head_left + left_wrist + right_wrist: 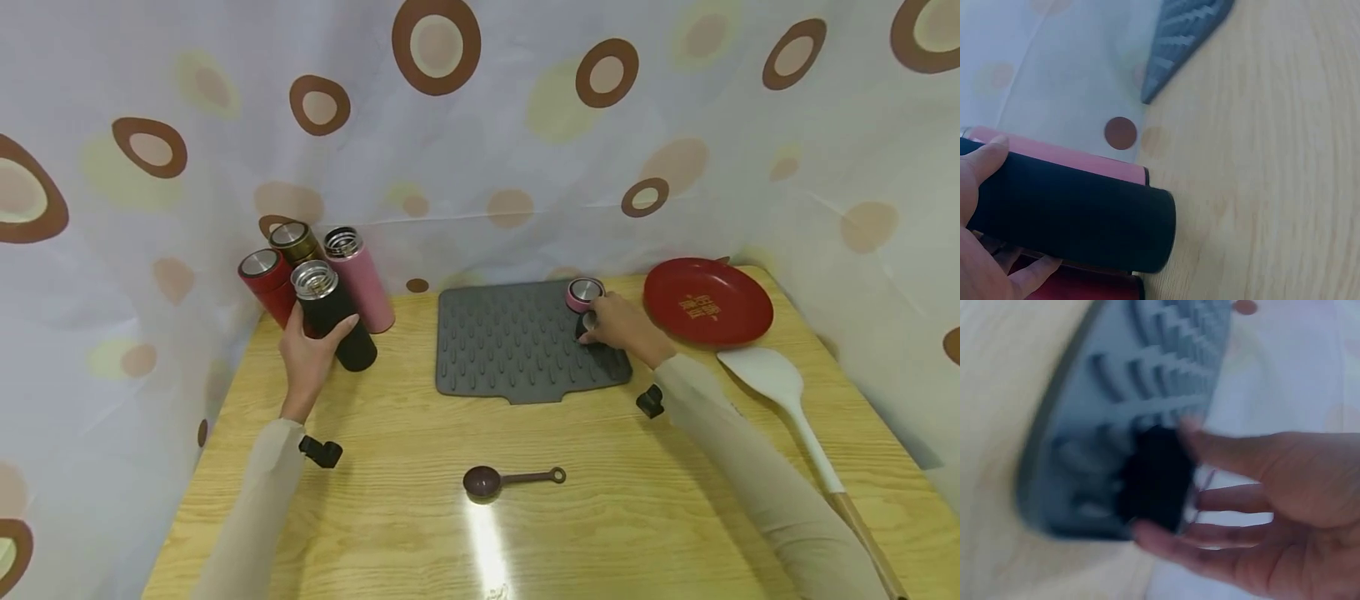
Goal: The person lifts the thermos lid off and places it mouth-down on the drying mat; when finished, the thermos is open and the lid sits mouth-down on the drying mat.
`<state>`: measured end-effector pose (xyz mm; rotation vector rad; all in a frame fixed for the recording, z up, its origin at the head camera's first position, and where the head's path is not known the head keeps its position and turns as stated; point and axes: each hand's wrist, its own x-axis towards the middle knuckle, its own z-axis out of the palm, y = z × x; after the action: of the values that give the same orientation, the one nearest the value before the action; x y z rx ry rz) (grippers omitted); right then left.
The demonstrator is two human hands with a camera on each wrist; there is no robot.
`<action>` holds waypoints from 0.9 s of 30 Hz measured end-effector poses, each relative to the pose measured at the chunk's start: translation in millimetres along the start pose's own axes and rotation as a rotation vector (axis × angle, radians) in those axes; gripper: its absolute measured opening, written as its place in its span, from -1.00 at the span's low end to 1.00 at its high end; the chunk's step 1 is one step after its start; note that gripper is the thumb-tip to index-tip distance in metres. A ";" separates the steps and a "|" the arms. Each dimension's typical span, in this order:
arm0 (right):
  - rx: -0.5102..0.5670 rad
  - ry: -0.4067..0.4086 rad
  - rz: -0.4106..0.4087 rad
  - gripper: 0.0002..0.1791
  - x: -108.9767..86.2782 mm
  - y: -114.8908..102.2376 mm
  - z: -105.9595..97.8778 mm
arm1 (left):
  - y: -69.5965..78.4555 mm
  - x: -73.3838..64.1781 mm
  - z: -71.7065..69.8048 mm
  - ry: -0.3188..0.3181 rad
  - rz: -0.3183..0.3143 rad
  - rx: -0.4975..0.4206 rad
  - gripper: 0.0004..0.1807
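My left hand [309, 357] grips a black thermos bottle [339, 321], whose steel mouth shows with no lid on it. Close behind it are a lidless pink thermos [365, 283], a red thermos [264, 279] and a gold-brown one [294, 242], partly hidden. In the left wrist view the thumb and fingers lie around the black bottle [1079, 212]. On the right, my right hand [626, 327] pinches a black bottle lid [1157, 478] at the right part of a grey ridged mat [495, 342]. Beside those fingers sits a pink-rimmed lid [583, 293] with a steel top.
Right of the mat lies a red plate [708, 304] with gold lettering. A white ladle-like utensil [780, 383] with a wooden handle runs along the table's right side. Toward the front lies a brown measuring spoon [483, 482]. A patterned curtain [480, 167] borders the wooden table [405, 433].
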<state>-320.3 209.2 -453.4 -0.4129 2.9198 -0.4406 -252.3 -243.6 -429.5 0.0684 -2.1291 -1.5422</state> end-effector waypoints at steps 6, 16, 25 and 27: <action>-0.019 -0.097 -0.006 -0.63 0.0 -0.3 -10.7 | 0.5 2.0 4.8 -0.008 -0.016 -0.031 -0.29; 0.030 -0.054 -0.028 -0.30 -5.7 9.4 -5.4 | -3.6 -2.4 7.3 -0.020 -0.009 -0.056 -0.26; -0.063 0.000 -0.044 -0.34 -7.2 -6.4 -2.9 | -41.5 17.9 -0.4 -0.026 -0.023 0.046 -0.23; -0.061 0.005 -0.094 -0.32 -7.3 -4.4 -1.5 | -40.9 17.4 -3.5 -0.035 -0.044 0.083 -0.22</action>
<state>-312.5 207.7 -449.8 -0.5595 2.9335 -0.3667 -276.0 -266.9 -459.1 0.1179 -2.2331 -1.4896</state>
